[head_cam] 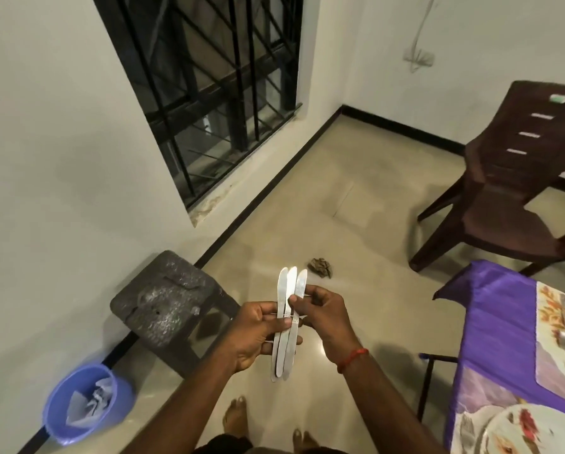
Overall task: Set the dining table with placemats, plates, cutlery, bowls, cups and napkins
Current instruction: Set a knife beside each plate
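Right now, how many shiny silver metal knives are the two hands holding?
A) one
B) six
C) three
C: three shiny silver metal knives lie side by side, gripped by the left hand, while the right hand pinches one blade.

Both forearms are bare up to the near edge of the view. A thin red thread band [353, 358] circles the wrist of the right hand [323, 319]; the left hand [251, 332] and its wrist are bare. Both feet [235, 417] are bare on the floor. A strip of dark clothing [228, 446] shows at the near edge.
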